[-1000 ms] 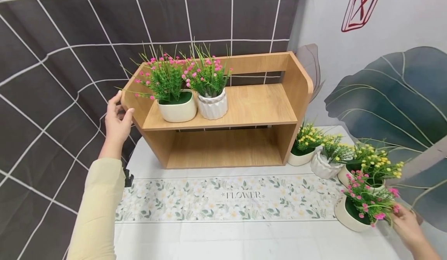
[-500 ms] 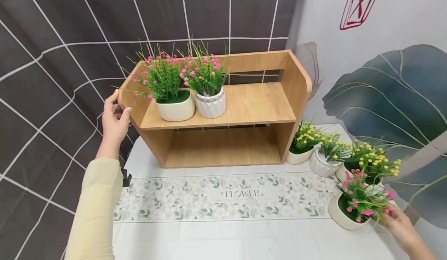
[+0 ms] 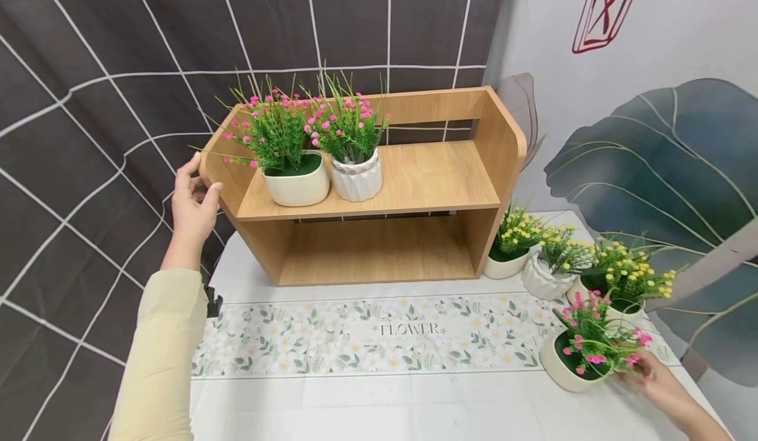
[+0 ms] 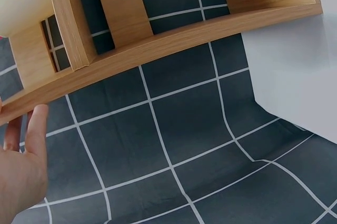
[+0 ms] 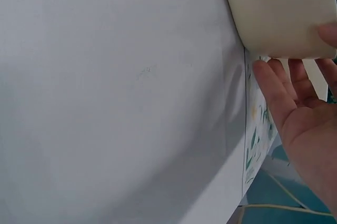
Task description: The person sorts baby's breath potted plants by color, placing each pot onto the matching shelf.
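Cream pot (image 3: 561, 370) of pink flowers at the right of a white tabletop (image 3: 379, 411), held in the person's right hand (image 3: 658, 383), thumb on its side, fingers at its base; whether it touches down cannot be told. The left hand (image 3: 194, 216) grips the front edge of the left side panel of a wooden shelf (image 3: 438, 178). On its upper board, two more pink-flowered pots stand side by side: oval cream (image 3: 299, 189), then ruffled white (image 3: 358, 181). Three yellow-flowered pots (image 3: 543, 283) stand right of the shelf, behind the held pot. A floral strip (image 3: 284, 343) lettered "FLOWER" crosses the tabletop.
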Demonstrator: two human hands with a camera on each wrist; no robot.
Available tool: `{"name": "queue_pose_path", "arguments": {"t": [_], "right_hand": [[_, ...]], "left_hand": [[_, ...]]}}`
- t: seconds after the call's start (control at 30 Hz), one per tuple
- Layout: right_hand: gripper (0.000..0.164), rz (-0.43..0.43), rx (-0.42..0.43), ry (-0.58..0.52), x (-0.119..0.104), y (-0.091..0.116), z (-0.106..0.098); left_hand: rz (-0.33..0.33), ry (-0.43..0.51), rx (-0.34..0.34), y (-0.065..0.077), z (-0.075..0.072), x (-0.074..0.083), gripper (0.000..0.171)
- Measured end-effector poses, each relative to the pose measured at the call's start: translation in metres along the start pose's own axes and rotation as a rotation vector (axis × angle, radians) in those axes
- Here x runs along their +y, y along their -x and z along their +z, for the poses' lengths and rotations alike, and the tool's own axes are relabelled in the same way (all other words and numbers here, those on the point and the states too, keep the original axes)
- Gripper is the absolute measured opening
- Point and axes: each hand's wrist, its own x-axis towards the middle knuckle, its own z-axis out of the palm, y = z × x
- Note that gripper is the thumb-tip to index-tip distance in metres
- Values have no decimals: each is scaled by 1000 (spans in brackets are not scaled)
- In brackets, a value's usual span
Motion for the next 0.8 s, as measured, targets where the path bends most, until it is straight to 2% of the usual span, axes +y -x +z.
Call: {"name": "queue_pose_path", "arguments": {"t": [0.07, 0.1, 0.17, 0.23, 0.37, 0.53, 0.67, 0.8], "right_hand": [[28, 55, -46, 75, -7, -4, 2], [32, 82, -83, 103, -10, -6, 2], [51, 130, -153, 157, -17, -9, 4], [68, 113, -174, 175, -22, -10, 8], [83, 55, -148, 205, -30, -10, 17], [91, 83, -161, 182, -37, -15, 27], [92, 64, -139, 175, -41, -18, 35], [92, 5, -96, 142, -42, -20, 45]], "left_hand": [[-5, -3, 0, 0, 0, 1, 57], [-8, -4, -1, 0, -1, 1, 57], [-15, -6, -3, 0, 0, 0, 57], [-21, -4, -5, 0, 0, 0, 57], [-32, 3, -8, 0, 0, -1, 58], [-35, 3, -10, 0, 0, 0, 58], [-22, -13, 2, 0, 0, 0, 57], [-6, -17, 7, 1, 0, 2, 56]]}}
